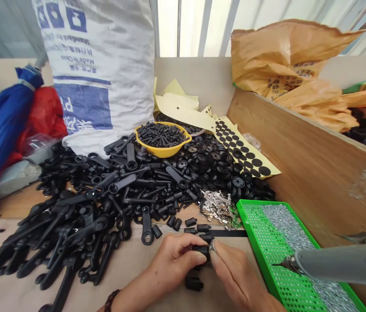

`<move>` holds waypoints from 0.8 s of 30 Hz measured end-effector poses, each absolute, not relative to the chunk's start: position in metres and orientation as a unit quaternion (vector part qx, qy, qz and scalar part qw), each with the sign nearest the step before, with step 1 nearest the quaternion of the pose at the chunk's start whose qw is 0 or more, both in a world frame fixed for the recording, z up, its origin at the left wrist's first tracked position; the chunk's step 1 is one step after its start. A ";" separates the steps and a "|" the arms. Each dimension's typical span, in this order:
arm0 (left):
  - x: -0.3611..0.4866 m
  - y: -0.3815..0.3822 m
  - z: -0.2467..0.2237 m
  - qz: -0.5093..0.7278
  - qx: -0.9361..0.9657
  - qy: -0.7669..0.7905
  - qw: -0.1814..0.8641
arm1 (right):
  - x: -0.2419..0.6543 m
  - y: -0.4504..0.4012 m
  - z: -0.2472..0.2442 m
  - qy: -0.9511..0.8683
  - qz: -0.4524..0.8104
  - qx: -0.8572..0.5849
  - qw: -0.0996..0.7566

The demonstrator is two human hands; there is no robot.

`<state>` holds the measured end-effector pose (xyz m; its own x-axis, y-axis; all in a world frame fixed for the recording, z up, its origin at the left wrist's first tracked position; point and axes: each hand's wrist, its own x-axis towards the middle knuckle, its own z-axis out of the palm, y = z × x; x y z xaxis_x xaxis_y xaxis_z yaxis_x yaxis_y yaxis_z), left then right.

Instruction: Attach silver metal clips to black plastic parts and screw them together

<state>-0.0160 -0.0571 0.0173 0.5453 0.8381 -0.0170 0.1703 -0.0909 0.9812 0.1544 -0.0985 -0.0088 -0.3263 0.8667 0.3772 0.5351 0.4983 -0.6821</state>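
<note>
Bare left hand (174,262), wrist circled by dark brown wooden bead bracelet (111,301); right hand (239,277) bare, unadorned.

The plastic parts (111,208) are seen in black. A bright green tray (260,260) is patterned with many small holes, a yellow bowl (163,151) is shown, and a pale yellow sheet (244,151) is marked with rows of black dots.

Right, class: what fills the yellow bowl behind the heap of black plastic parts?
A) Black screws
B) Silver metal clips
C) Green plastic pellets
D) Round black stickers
A: the yellow bowl is heaped with small black screws, their threads showing along the pile.
</note>
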 end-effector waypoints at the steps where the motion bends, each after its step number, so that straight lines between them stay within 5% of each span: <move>1: -0.016 -0.056 0.017 0.290 0.645 0.373 0.601 | 0.156 -0.097 -0.007 -0.800 0.192 -0.433 0.368; 6: -0.016 -0.054 0.016 0.246 0.507 0.363 0.742 | 0.161 -0.095 -0.003 -0.835 0.116 -0.392 0.368; 11: -0.016 -0.055 0.020 0.211 0.488 0.362 0.766 | 0.163 -0.097 0.002 -0.839 0.134 -0.385 0.361; 24: -0.013 -0.067 0.015 0.311 0.708 0.373 0.512 | 0.156 -0.108 -0.010 -0.776 0.213 -0.464 0.371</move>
<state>-0.0131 -0.0669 0.0154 0.5275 0.8476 0.0584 0.2107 -0.1971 0.9575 0.1564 -0.1082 -0.0098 -0.2948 0.8780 0.3772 0.5619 0.4786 -0.6747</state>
